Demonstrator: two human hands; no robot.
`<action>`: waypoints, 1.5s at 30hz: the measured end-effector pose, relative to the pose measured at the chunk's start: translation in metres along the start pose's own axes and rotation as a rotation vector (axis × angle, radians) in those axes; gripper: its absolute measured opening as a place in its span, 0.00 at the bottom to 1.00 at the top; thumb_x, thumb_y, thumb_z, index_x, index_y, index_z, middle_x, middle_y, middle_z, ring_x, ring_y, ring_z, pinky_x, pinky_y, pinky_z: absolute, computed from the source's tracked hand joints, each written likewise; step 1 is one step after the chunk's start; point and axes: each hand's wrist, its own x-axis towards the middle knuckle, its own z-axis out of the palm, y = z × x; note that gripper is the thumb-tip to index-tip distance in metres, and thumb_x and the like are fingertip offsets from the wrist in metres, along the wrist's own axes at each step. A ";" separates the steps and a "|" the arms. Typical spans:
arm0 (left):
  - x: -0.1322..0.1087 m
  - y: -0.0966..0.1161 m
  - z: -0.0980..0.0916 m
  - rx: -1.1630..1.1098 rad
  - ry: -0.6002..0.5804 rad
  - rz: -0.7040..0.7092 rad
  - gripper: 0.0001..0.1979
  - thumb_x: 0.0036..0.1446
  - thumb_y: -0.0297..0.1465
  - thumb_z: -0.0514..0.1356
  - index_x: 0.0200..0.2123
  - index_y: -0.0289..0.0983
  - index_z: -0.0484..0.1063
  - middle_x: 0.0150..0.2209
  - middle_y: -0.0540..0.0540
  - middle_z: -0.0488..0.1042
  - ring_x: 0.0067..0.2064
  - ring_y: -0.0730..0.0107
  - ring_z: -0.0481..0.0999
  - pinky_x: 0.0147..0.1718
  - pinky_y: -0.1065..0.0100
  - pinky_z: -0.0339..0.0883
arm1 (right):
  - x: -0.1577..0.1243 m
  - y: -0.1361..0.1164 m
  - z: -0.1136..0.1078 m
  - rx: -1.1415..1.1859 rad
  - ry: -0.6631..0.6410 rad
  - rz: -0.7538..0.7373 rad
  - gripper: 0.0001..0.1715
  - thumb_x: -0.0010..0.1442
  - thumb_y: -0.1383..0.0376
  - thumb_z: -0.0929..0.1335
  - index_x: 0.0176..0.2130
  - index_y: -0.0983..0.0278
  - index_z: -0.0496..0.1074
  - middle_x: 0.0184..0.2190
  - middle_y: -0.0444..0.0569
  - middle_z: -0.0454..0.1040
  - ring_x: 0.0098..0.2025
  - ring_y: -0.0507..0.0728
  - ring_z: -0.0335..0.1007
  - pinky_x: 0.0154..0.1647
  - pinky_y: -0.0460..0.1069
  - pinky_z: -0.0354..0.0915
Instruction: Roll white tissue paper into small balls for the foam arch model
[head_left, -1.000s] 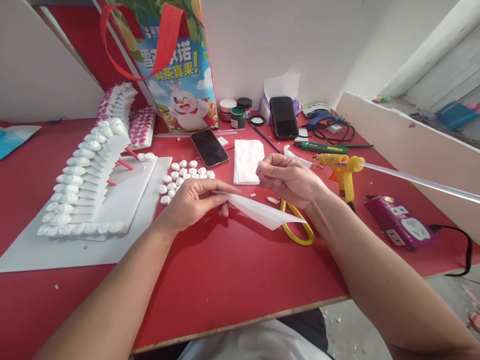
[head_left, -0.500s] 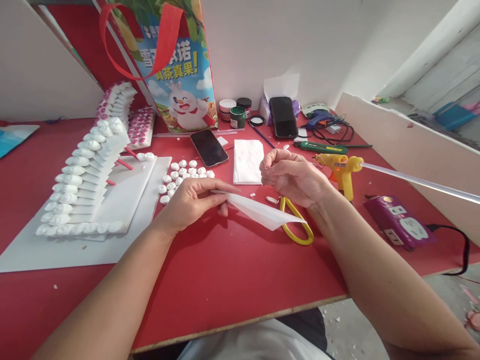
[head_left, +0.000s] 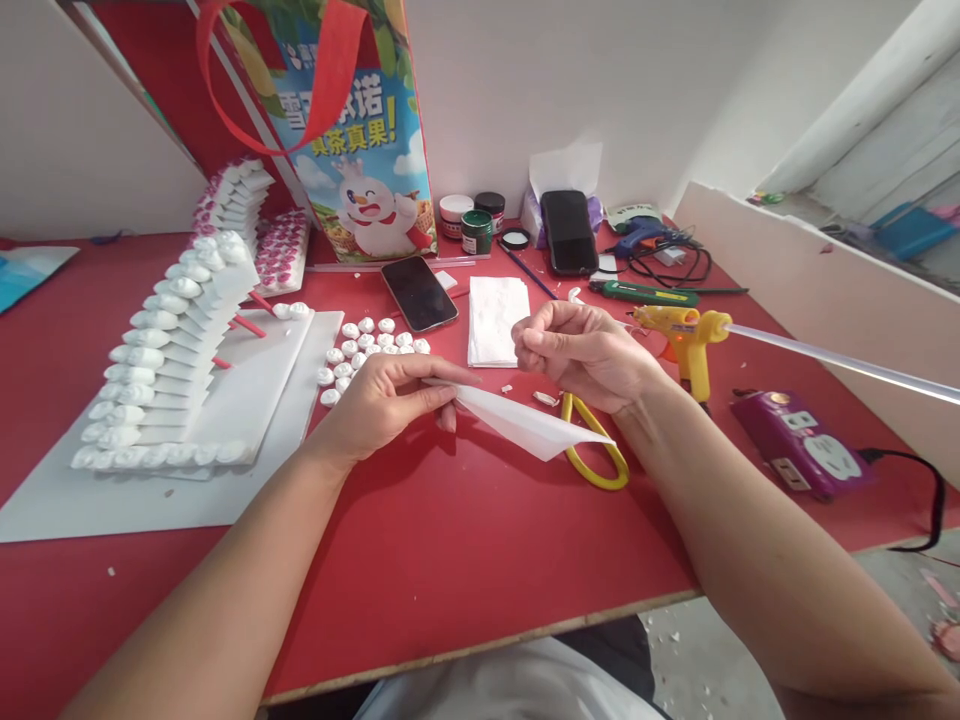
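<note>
My left hand (head_left: 390, 400) rests on the red table (head_left: 450, 560) and pinches the narrow end of a white triangular sheet (head_left: 529, 427), which points to the right. My right hand (head_left: 585, 355) hovers just above the sheet's far part, its fingers curled into a pinch. What is between those fingertips is too small to make out. Yellow-handled scissors (head_left: 596, 462) lie on the table partly under the right hand and the sheet.
A yellow glue gun (head_left: 686, 345) with a long clear stick (head_left: 840, 365) stands right of my hand, near a purple power strip (head_left: 802, 455). Behind are a folded tissue (head_left: 495, 320), two phones (head_left: 420, 293) (head_left: 568, 232), paint jars (head_left: 476, 232), a printed bag (head_left: 352, 150). Left: white pellets (head_left: 360, 350), a white stepped model (head_left: 169, 370).
A white strip that stuck out of my right hand a second ago no longer shows; the hand has closed tighter and shifted slightly left. My left hand and the sheet stay put.
</note>
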 end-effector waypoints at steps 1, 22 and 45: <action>0.000 0.000 0.000 -0.001 -0.001 -0.001 0.08 0.61 0.28 0.66 0.42 0.37 0.85 0.24 0.49 0.79 0.28 0.71 0.78 0.36 0.70 0.73 | 0.000 0.000 0.000 -0.015 0.007 -0.001 0.20 0.43 0.63 0.84 0.25 0.65 0.74 0.25 0.42 0.74 0.26 0.48 0.69 0.32 0.46 0.68; 0.000 -0.006 -0.004 0.045 -0.117 0.020 0.11 0.64 0.25 0.63 0.45 0.37 0.85 0.24 0.49 0.79 0.29 0.73 0.79 0.34 0.74 0.71 | -0.006 -0.006 0.004 -0.473 0.070 -0.205 0.28 0.57 0.52 0.78 0.16 0.65 0.72 0.21 0.46 0.71 0.27 0.49 0.64 0.31 0.47 0.62; -0.004 -0.011 -0.021 -0.500 -0.514 0.135 0.07 0.62 0.27 0.66 0.41 0.36 0.86 0.30 0.46 0.79 0.22 0.74 0.77 0.23 0.73 0.72 | -0.017 0.032 0.051 -0.854 -0.335 -0.167 0.19 0.70 0.70 0.62 0.55 0.67 0.75 0.57 0.57 0.79 0.57 0.60 0.77 0.58 0.55 0.72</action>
